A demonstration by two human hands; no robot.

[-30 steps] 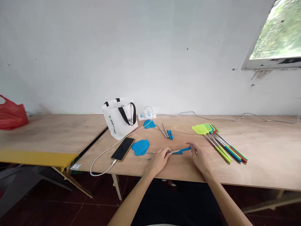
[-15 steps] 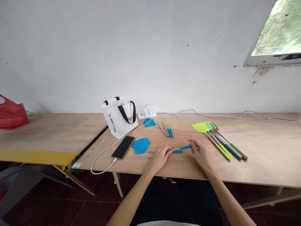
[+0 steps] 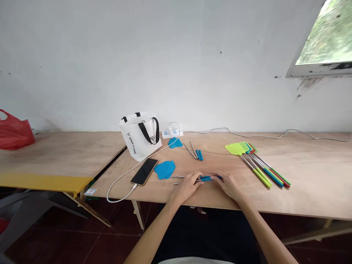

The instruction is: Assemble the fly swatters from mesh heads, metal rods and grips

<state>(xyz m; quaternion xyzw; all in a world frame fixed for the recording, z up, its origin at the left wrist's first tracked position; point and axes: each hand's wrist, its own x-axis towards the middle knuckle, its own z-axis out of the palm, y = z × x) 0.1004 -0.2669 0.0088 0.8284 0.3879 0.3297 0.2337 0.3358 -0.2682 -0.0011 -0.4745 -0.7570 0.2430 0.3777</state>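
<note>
Near the table's front edge, my left hand (image 3: 189,184) curls over two thin metal rods with blue grips (image 3: 206,178), which lie side by side. Their bare metal ends (image 3: 176,176) stick out to its left. At the right end of the grips, the fingers of my right hand (image 3: 226,185) close on the blue sleeves. Parts of both rods are hidden under my hands. Left of them lie stacked blue fly swatter heads (image 3: 164,170). Farther back are loose metal rods (image 3: 190,150) beside two blue grip sleeves (image 3: 199,155) and another blue swatter head (image 3: 175,142).
Fly swatters (image 3: 261,165) in several colours lie fanned out at right. A phone (image 3: 144,171) on a white cable, a white tote bag (image 3: 140,139) and a power strip (image 3: 172,134) are at left and back. A red bag (image 3: 16,132) sits on the far-left table.
My right hand has moved left and down, closer to my left hand. The blue grip it held raised at a slant now lies beside the other one.
</note>
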